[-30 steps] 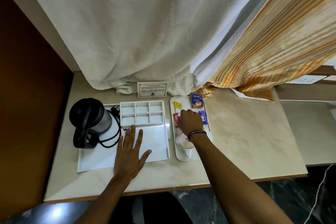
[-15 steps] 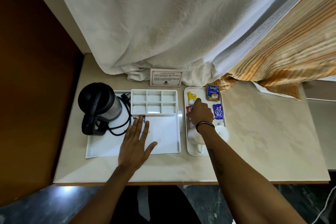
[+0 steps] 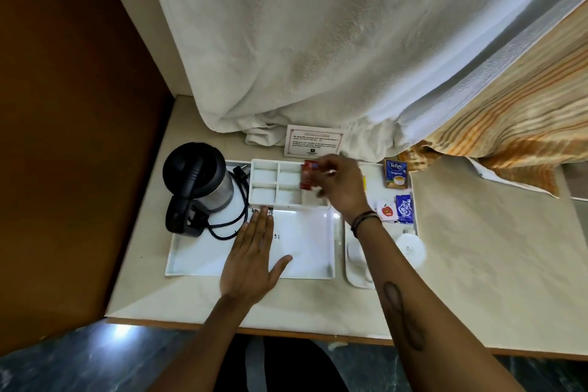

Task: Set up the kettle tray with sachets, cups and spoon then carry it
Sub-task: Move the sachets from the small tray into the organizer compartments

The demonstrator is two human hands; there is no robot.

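One red sachet pinched in the right hand, hovering over the divided organizer; left hand lies flat, fingers together, steadying the kettle tray. Next: drop it into a compartment.

Dim overall, with soft daylight glowing through the white curtain at top. Bright glare patch on the dark floor at lower left. Motion blur on the right hand. Strong wide-angle bending at the edges; brown wall sunk in shadow.
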